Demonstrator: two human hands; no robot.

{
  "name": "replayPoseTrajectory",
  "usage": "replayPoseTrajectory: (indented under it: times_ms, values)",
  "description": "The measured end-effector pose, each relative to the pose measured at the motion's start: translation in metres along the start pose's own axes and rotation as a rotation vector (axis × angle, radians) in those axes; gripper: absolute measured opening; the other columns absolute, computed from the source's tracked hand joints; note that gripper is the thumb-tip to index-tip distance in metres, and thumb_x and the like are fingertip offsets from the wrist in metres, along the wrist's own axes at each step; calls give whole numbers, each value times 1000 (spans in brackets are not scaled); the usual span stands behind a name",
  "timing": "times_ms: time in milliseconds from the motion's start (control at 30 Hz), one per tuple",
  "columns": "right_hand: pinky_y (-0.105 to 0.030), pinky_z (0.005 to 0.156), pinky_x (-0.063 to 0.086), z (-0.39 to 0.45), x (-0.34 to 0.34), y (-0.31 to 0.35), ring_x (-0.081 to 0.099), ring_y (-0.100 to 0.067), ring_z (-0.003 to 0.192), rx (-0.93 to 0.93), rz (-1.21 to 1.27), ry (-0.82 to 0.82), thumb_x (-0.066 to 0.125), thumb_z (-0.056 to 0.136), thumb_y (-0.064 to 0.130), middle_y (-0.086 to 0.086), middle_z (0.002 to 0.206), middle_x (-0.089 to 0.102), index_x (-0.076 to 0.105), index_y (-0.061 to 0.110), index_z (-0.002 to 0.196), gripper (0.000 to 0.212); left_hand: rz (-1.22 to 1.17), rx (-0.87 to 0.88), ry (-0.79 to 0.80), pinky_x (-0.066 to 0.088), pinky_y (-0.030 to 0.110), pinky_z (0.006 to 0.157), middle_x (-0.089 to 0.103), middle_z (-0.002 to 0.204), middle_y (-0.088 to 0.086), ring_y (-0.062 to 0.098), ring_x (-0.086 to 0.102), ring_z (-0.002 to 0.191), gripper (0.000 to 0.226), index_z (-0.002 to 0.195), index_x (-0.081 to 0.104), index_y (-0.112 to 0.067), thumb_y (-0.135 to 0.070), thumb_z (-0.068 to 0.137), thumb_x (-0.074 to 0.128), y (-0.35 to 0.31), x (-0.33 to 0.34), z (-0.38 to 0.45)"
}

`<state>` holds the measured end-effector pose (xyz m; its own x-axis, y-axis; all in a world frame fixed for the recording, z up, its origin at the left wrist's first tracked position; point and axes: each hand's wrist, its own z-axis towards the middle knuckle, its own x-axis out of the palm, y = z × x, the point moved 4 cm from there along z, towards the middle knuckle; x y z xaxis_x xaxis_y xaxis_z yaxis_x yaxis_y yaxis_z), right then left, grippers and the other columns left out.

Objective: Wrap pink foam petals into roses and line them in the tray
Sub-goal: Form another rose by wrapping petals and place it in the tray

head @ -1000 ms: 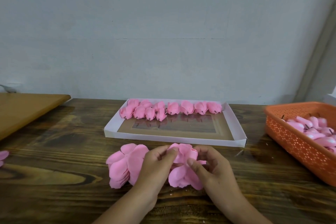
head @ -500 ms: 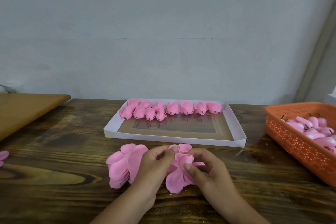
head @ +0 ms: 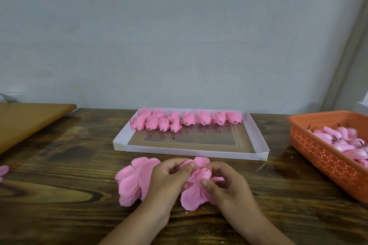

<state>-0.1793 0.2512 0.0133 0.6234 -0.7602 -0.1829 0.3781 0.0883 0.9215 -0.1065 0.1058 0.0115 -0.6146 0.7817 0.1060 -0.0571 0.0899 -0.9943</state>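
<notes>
My left hand (head: 166, 180) and my right hand (head: 225, 184) meet over a half-wrapped pink foam rose (head: 196, 185) low on the wooden table, both pinching its petals around the bud. A stack of flat pink foam petals (head: 132, 180) lies just left of my left hand. Behind my hands stands a shallow white cardboard tray (head: 191, 151) with several finished pink roses (head: 187, 119) lined along its far edge.
An orange perforated basket (head: 322, 151) at the right holds several pink buds with dark stems. A lighter wooden board (head: 29, 119) lies at the far left. A stray pink petal (head: 3, 171) peeks in at the left edge. A grey wall stands behind.
My fingers have folded the petals more tightly round the bud, which now shows as a rounded head between my hands. The petal stack and tray have not moved.
</notes>
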Motion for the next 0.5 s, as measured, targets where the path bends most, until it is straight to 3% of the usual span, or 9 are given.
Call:
replayPoseTrajectory:
  times_ms: [133, 300, 500]
  values:
    - [-37, 72, 62, 0, 2, 0, 71, -18, 88, 23, -17, 25, 67, 92, 10, 5, 98, 73, 68, 37, 97, 27, -4, 9, 23, 54, 20, 62, 78, 88, 7, 12, 72, 72, 7, 92, 81, -16, -17, 90, 74, 0, 1, 0]
    - [-39, 74, 62, 0, 0, 0, 72, -18, 89, 3, -13, 3, 68, 93, 18, 3, 98, 73, 68, 34, 100, 17, 32, 75, 115, 55, 21, 67, 78, 90, 7, 13, 71, 81, 9, 92, 82, -23, -19, 89, 74, -4, 7, -4]
    - [-31, 72, 60, 1, -2, -5, 72, -16, 87, -6, -18, -45, 69, 92, 12, 2, 97, 75, 67, 35, 99, 24, 55, 141, 192, 55, 18, 69, 79, 96, -2, 6, 73, 87, 26, 96, 81, -30, -44, 76, 73, -12, 13, -10]
